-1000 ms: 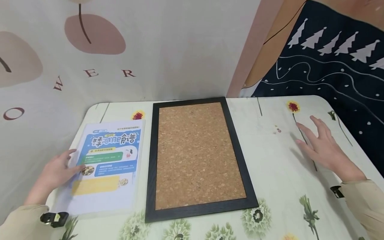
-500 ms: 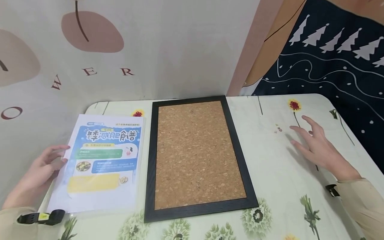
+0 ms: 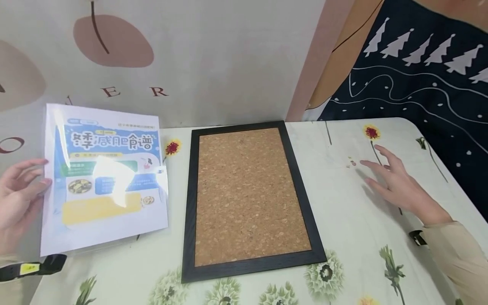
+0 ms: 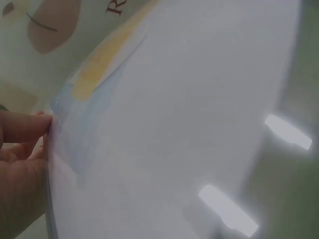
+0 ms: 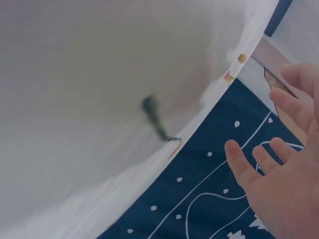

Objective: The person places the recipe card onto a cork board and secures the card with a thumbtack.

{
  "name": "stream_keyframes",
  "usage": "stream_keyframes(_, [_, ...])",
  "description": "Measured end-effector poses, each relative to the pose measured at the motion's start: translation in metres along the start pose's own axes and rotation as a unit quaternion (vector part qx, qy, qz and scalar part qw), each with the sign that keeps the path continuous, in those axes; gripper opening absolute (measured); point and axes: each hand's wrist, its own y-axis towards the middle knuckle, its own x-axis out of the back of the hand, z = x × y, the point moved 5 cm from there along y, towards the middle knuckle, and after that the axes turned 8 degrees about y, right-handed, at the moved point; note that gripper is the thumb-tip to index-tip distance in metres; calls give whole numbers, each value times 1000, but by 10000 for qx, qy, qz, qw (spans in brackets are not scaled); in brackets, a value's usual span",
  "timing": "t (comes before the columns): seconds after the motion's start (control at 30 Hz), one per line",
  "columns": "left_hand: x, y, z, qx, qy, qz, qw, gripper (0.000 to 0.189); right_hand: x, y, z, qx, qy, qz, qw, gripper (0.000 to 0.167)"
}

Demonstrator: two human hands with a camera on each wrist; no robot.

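Note:
My left hand [image 3: 19, 197] pinches the left edge of a printed poster [image 3: 110, 152] in a clear plastic sleeve, blue, green and yellow with large Chinese lettering. It is raised and tilted at the table's left, with bright glare across its middle. In the left wrist view the poster [image 4: 164, 109] bends away from the thumb and fingers [image 4: 25, 127] at its edge. A black-framed cork board [image 3: 248, 195] lies flat in the middle of the table. On the right, my right hand [image 3: 398, 186] hovers over the tablecloth, fingers spread and holding nothing, as in the right wrist view.
Small pink and yellowish specks [image 3: 351, 162] show on the cloth just left of the right hand's fingertips. The flowered tablecloth [image 3: 343, 212] covers the table. Behind it hang a pale printed curtain [image 3: 221, 63] and a dark blue cloth [image 3: 419, 93] with white trees.
The left hand has gone from touching the poster on the table to gripping its edge, then lifted and tilted it up leftward. The right hand has shifted slightly left; the cork board stays put.

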Motion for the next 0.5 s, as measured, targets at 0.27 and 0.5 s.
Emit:
stream_keyframes(0.27, [-44,-1,-35,-335,-644,282,9970,46,-4,21,6,228,120,32,9997,43])
stream_keyframes(0.5, [-71,-6,-52,-336,-985,280,9942,44,-10,39,-5,-311,620,202,9974,35])
